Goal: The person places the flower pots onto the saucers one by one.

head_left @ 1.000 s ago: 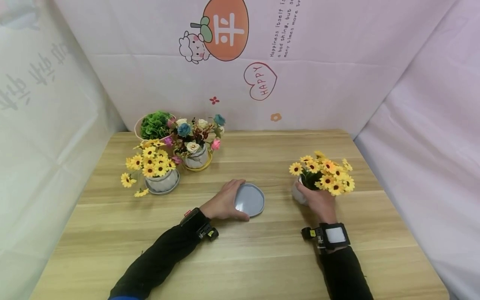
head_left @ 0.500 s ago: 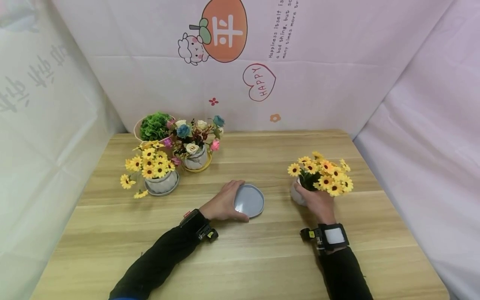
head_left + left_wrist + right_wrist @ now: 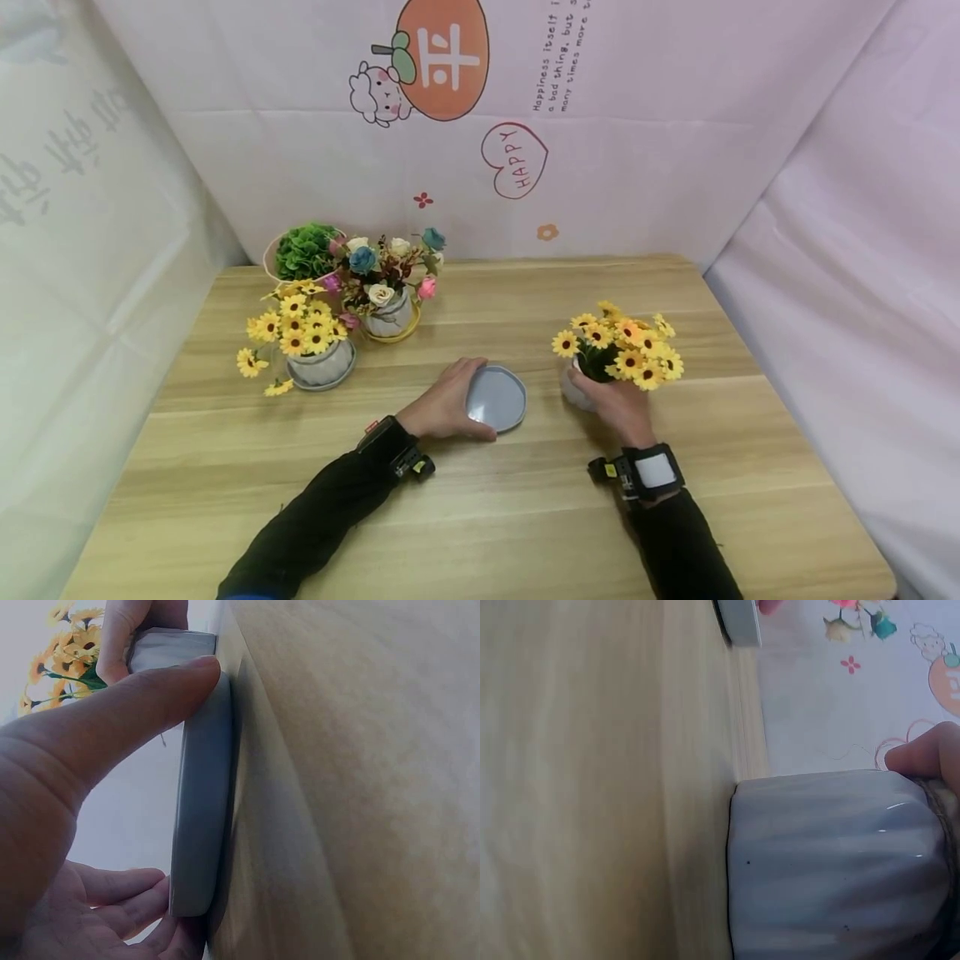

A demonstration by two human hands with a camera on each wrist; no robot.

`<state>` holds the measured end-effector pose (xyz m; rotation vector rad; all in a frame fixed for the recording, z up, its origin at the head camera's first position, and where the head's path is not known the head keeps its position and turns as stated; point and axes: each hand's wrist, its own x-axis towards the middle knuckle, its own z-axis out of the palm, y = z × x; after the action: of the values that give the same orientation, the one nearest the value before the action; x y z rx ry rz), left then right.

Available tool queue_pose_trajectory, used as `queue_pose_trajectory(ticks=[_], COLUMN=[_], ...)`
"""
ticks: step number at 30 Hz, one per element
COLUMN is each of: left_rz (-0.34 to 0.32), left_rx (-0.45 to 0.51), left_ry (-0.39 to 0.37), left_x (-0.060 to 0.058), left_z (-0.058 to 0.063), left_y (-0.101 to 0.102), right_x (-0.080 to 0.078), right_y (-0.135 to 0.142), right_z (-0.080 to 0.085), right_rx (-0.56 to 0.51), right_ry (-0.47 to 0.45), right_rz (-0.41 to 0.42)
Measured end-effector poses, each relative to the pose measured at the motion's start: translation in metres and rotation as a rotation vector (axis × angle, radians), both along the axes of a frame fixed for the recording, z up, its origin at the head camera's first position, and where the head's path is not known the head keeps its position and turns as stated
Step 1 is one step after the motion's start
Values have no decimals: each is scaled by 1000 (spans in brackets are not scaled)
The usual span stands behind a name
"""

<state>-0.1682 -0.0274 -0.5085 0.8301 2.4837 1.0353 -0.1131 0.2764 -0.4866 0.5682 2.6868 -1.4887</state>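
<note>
A grey-blue saucer [image 3: 498, 402] lies flat at the middle of the wooden table. My left hand [image 3: 448, 405] grips it from the left, thumb on the near rim and fingers round the far side; in the left wrist view the thumb presses the saucer's edge [image 3: 201, 795]. To the right, my right hand [image 3: 617, 407] holds a potted plant of yellow daisy-like flowers [image 3: 626, 348] by its pale pot. The right wrist view has this ribbed pot [image 3: 832, 862] large, its base close to the tabletop, with a fingertip near the rim. Pot and saucer stand apart.
Another yellow-flowered pot [image 3: 318, 365] sits on a grey saucer at the left. Behind it are a pot of mixed roses [image 3: 390, 315] on a yellow saucer and a green plant [image 3: 306, 250] in a pink pot. Printed cloth [image 3: 637, 175] hangs behind the table.
My right hand has moved a little left with the yellow-flowered pot, closer to the saucer. My left hand and the saucer have stayed in place.
</note>
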Motion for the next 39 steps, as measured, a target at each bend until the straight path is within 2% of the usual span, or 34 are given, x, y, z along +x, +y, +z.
queue_pose_trajectory(ticks=[3, 10, 19, 27, 33, 39], left_rz=[-1, 2, 5, -1, 0, -1], left_rx=[-1, 8, 11, 15, 16, 19], left_ry=[1, 0, 7, -2, -10, -21], left_x=[-1, -2, -3, -2, 0, 1], left_z=[-1, 0, 0, 1, 1, 3], left_y=[0, -1, -1, -1, 0, 0], right_x=[-1, 0, -3, 0, 3, 2], right_y=[-5, -13, -22, -31, -38, -44], right_z=[0, 5, -2, -6, -6, -8], right_rx=[-11, -13, -13, 12, 45, 35], right_ry=[51, -36, 129, 169, 147, 229], right_rz=[14, 12, 52, 85, 116, 130])
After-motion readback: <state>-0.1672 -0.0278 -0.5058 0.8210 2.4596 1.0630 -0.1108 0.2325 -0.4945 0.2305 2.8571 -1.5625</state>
